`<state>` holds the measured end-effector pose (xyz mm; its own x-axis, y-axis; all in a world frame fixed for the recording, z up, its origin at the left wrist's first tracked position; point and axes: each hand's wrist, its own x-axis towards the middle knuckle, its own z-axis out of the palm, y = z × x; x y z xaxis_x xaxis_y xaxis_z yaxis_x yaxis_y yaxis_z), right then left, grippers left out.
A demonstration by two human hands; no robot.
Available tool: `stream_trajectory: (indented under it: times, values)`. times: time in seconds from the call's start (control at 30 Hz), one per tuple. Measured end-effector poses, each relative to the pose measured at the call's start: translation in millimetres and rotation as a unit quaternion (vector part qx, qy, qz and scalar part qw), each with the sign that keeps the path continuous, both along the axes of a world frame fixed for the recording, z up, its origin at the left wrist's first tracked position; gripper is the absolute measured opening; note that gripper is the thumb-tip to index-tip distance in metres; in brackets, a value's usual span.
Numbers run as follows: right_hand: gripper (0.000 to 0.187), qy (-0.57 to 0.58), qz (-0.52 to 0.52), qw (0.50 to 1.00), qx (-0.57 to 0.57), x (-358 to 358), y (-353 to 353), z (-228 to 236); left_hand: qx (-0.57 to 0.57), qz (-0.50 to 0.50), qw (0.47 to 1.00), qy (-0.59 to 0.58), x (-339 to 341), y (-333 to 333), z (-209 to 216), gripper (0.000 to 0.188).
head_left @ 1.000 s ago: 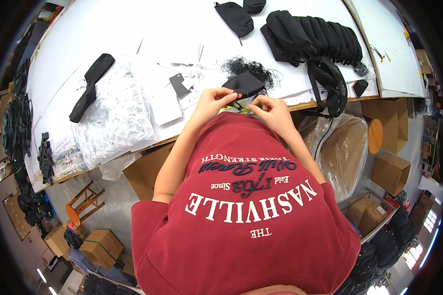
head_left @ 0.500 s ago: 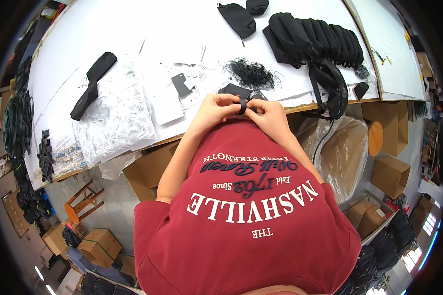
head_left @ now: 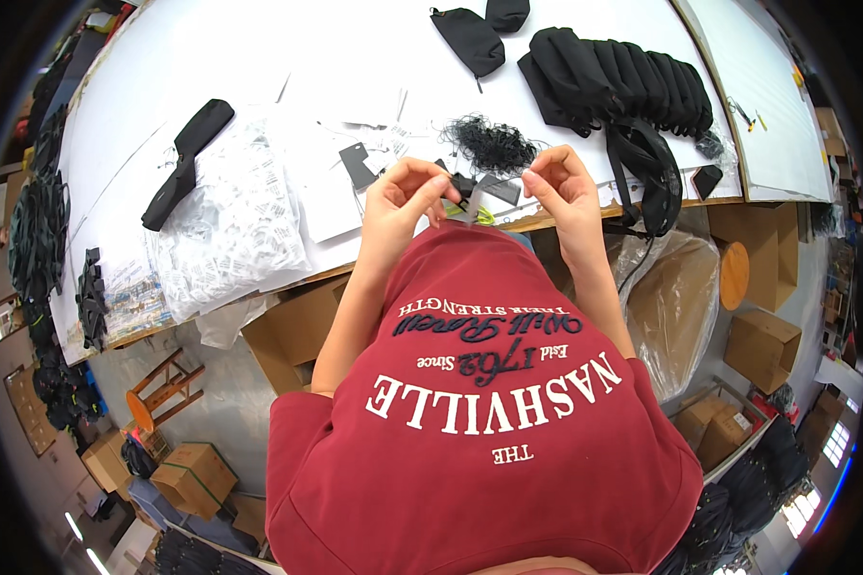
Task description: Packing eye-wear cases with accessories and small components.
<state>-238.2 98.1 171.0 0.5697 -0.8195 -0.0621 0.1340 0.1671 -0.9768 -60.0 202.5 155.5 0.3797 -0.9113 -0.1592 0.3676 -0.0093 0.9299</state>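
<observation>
At the table's near edge, in front of my shirt, my left hand (head_left: 403, 196) is closed in a pinch on a small black fabric piece (head_left: 463, 185). To its right, my right hand (head_left: 566, 192) is raised with thumb and forefinger pinched on a thin black cord that runs toward the middle. A dark flat tag (head_left: 501, 189) lies between the two hands. Below it shows something yellow-green (head_left: 486, 217), partly hidden by a translucent strip. Just beyond my hands is a tangled heap of thin black cord loops (head_left: 494, 144). Another black tag (head_left: 358, 166) rests left of my left hand.
A clear bag of white labels (head_left: 225, 225) and a long black pouch (head_left: 187, 163) lie on the left of the white table (head_left: 259, 48). Stacked black pouches (head_left: 623, 81) with hanging straps (head_left: 647, 172) are at right. Cardboard boxes (head_left: 762, 350) and a wooden stool (head_left: 158, 393) stand below.
My hands were together at a black strap loop. Now they are apart: the right has drawn away to the right with the cord, and the tag and yellow-green thing show between them.
</observation>
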Motion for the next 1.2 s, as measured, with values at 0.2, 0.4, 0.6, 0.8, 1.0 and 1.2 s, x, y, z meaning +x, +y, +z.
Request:
stream_trajectory:
  times: [0.2,0.4,0.6,0.8,1.0,1.2]
  values:
    - [0.011,-0.052,0.076,0.995,0.037,6,8,4,0.021,-0.039,0.999,-0.030,-7,3,19,0.009]
    - [0.012,0.004,0.110,0.994,-0.025,16,10,5,0.019,-0.048,0.998,-0.035,-7,8,28,0.007]
    - [0.021,0.151,0.108,0.903,-0.387,42,-6,-5,-0.010,-0.031,0.999,0.001,2,14,36,0.006]
    - [0.019,0.155,0.307,0.843,-0.414,77,-10,-18,-0.028,-0.011,0.999,-0.024,10,22,44,0.006]
    - [0.017,0.214,0.358,0.847,-0.330,67,-16,-9,-0.015,0.007,1.000,-0.020,13,32,42,0.007]
    - [0.012,0.196,0.368,0.851,-0.320,52,-18,-9,-0.019,0.020,0.999,-0.031,12,29,43,0.008]
